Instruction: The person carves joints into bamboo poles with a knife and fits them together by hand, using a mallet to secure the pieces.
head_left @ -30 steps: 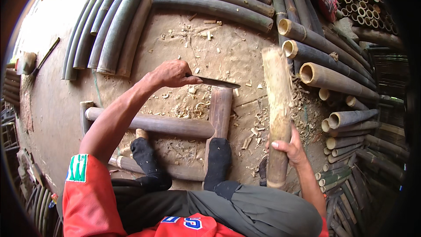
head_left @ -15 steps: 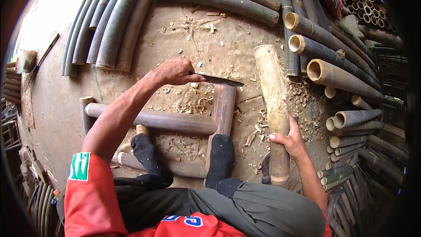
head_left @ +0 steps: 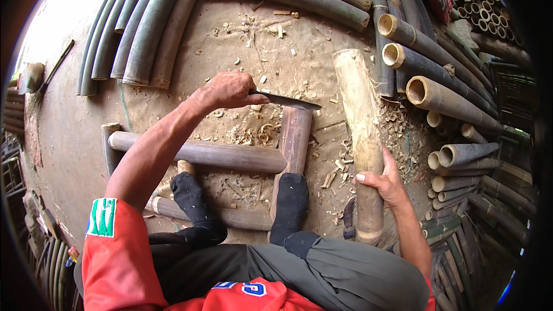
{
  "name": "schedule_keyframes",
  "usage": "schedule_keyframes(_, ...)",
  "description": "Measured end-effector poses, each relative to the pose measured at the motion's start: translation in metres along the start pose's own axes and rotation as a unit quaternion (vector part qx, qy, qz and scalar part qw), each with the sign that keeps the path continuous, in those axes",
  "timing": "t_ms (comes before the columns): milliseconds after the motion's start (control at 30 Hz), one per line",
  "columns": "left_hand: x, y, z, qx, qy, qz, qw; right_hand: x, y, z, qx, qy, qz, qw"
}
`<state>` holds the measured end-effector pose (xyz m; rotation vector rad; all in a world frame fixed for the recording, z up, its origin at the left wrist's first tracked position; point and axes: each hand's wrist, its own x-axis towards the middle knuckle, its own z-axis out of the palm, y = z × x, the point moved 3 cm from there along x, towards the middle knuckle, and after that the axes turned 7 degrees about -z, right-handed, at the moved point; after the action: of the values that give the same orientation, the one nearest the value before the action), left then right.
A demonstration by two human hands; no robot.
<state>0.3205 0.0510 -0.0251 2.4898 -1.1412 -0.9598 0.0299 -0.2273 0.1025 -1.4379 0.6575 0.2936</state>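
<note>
Left hand (head_left: 230, 89): is holding knife (head_left: 291, 102), fist fully closed.
Right hand (head_left: 383, 181): is gripping bamboo piece (head_left: 362, 121) low, part-curled.
Bamboo piece: is slanting right of knife, apart.
Shaved end (head_left: 349, 64): is now tilting leftward, apparently nearing knife.

The left fingers (head_left: 245, 85) grip a knife (head_left: 291, 102) whose dark blade extends rightward from them. The right fingers (head_left: 389, 164) wrap the lower part of a bamboo piece (head_left: 356, 98), pale and shaved above them. Shavings (head_left: 266, 134) and a bamboo frame (head_left: 236, 157) lie below the left fingers; cut poles (head_left: 455, 105) lie right of the right fingers.
</note>
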Motion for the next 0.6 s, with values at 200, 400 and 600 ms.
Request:
schedule_keyframes(200,-0.007,0.002,-0.004,0.007,0.035,0.004,0.999,-0.002,-0.092,0.013,-0.089,0.010,-0.103,0.991)
schedule_keyframes(400,-0.004,0.008,-0.011,-0.008,0.025,0.018,0.999,0.002,-0.133,0.028,-0.081,0.038,-0.161,0.983)
schedule_keyframes(600,-0.004,-0.001,-0.003,0.005,0.026,0.021,0.999,0.007,-0.110,0.029,-0.071,0.009,-0.125,0.990)
